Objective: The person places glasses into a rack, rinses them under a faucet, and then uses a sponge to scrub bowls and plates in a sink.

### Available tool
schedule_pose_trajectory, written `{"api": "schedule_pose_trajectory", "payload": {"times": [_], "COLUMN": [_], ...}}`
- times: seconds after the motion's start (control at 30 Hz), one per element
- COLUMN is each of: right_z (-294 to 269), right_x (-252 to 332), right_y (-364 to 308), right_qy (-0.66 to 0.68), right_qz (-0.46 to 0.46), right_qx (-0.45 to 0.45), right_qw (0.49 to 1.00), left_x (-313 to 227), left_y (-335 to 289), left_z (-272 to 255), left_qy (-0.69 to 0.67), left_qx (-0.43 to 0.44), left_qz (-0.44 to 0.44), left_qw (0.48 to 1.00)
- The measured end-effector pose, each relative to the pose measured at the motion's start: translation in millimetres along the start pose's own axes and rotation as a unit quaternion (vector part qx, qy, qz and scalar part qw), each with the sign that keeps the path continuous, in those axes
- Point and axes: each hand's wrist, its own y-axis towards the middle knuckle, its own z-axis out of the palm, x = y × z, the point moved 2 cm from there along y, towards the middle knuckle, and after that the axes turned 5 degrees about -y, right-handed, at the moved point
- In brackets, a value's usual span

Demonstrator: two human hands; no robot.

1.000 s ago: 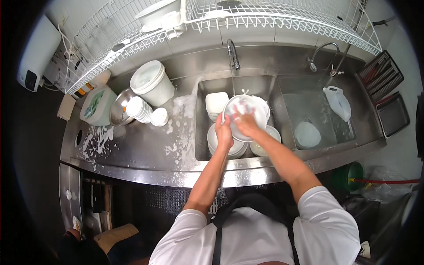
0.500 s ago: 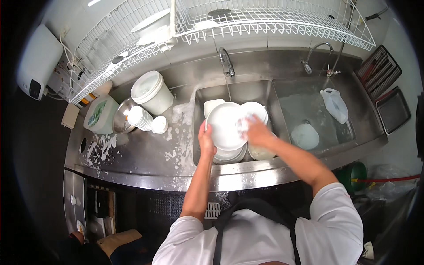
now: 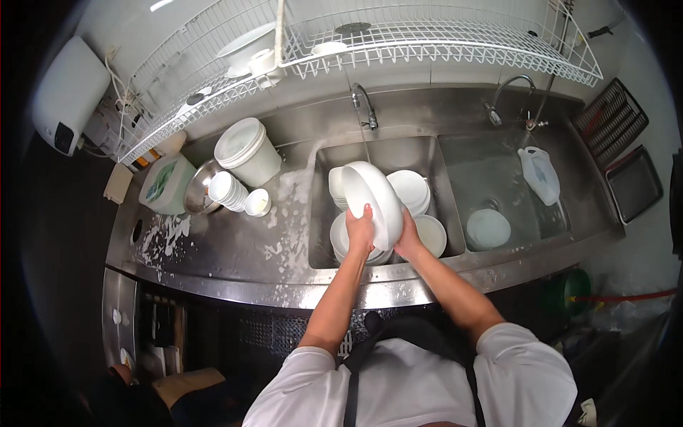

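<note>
The left hand (image 3: 361, 229) and right hand (image 3: 408, 235) grip a white bowl (image 3: 388, 203) from either side at its near end, left thumb over the rim. It is tipped on edge above the sink basin (image 3: 452, 206), its long axis running away from the hands and slightly leftward; the hollow seems to face left, though glare blurs this. White plates (image 3: 339, 231) sit stacked beneath the left hand.

Glare streaks the steel counter (image 3: 373, 291), with black, curving fisheye corners.
</note>
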Motion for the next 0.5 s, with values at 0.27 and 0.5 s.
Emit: {"api": "schedule_pose_trajectory", "payload": {"times": [0.27,0.5], "right_z": [101,25], "right_x": [137,1], "right_y": [-4,29], "right_qy": [-0.441,-0.431], "right_qz": [-0.355,-0.366], "right_qx": [0.090,-0.040], "right_qw": [0.819,0.824], "left_x": [-5,-56], "left_y": [36,14], "left_z": [-50,-12], "left_qy": [0.089,0.108], "left_qx": [0.147,0.077], "left_qz": [0.043,0.128], "left_qw": [0.984,0.983]}}
